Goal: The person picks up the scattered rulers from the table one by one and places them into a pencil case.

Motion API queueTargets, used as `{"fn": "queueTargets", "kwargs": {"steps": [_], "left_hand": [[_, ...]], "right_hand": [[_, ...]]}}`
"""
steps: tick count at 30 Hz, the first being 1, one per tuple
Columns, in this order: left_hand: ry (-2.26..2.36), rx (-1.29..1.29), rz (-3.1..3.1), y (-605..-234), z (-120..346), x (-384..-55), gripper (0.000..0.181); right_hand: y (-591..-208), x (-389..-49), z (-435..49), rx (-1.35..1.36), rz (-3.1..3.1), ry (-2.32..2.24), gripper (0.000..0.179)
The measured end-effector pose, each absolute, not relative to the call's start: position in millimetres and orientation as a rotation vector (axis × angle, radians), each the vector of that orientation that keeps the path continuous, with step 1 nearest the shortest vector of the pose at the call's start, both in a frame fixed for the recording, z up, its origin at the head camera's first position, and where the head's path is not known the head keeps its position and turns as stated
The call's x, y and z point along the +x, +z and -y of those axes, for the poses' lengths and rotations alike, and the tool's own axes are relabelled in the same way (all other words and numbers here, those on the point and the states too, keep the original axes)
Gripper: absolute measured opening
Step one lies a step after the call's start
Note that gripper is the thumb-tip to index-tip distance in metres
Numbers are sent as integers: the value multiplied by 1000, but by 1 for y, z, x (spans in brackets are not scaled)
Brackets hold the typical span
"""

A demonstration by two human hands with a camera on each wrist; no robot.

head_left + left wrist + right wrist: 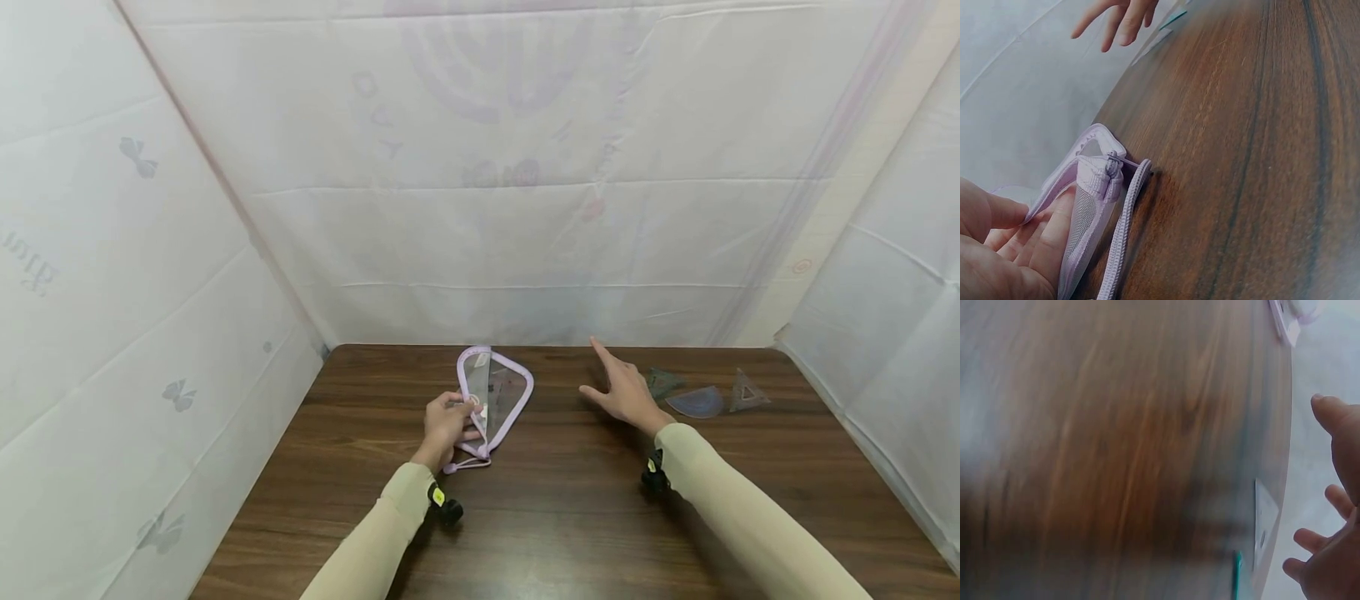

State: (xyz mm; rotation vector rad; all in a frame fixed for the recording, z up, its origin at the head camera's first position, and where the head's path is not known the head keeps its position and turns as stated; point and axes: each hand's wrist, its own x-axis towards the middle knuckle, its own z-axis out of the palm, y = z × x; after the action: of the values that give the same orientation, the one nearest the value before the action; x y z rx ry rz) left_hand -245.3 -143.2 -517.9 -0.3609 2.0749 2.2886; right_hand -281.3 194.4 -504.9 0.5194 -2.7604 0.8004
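A zip pouch with lilac edging [504,398] and see-through mesh sides is in my left hand [447,423]. Thumb and fingers pinch its rim at the left, and in the left wrist view the fingers reach into the gap between its parted edges. A lilac pull cord [1124,228] dangles from the zip end. My right hand [624,393] is above the table with fingers spread, holding nothing. Nearest to it lies a dark greenish set square [663,382], partly behind the hand. Beside that are a clear bluish protractor [699,403] and a clear triangular set square [746,392].
The brown wood-grain table [540,517] ends at a pale sheet [480,233] hung behind it. More sheeting hangs along the left and right sides. A dark camera [655,473] is strapped to the right wrist, another [450,510] to the left.
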Motion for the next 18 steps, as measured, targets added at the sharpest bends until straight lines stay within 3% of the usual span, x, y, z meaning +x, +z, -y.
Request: {"fn": "queueTargets", "kwargs": {"steps": [18], "left_hand": [[2303, -344, -2057, -516, 145, -244, 13]], "right_hand": [[-511, -276, -230, 362, 2780, 834, 106]]}}
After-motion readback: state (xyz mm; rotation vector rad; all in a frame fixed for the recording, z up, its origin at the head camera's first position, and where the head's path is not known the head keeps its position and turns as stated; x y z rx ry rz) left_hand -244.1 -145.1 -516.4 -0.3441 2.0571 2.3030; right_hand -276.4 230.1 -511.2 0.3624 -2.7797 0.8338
